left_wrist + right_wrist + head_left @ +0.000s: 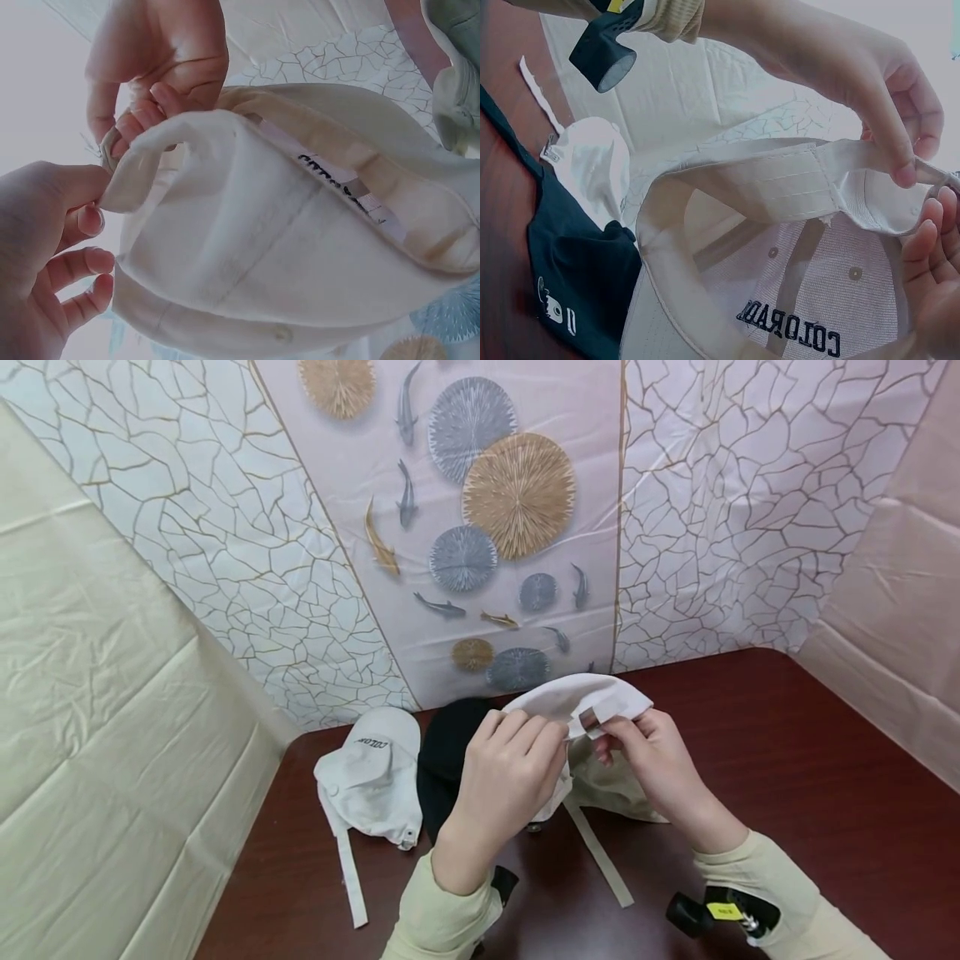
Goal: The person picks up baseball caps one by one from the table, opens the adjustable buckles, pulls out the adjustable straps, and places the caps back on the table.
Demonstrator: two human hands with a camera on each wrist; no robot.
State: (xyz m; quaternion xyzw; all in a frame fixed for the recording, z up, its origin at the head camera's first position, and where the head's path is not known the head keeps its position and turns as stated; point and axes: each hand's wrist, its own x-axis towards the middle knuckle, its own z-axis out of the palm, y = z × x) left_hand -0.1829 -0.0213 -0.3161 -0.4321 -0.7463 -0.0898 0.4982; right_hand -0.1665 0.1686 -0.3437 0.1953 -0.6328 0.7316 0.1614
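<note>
A cream baseball cap [577,692] is held up off the table, opening toward me, with reversed COLORADO stitching [791,330] inside. At its back, my left hand [506,768] pinches the fabric strap [131,184] between thumb and forefinger; the other fingers are loosely bent. Close beside it, my right hand [663,760] grips the band, its fingertips at a small metal buckle [111,146]. The left wrist view shows both hands close together at the strap. Whether the strap passes through the buckle is hidden by the fingers.
On the dark red table [787,760] lie a white cap [375,777] with a loose strap, a black cap [450,747] beside it, and a beige cap [618,789] behind my right hand, its strap [600,852] trailing forward. Patterned cloth [712,527] hangs behind.
</note>
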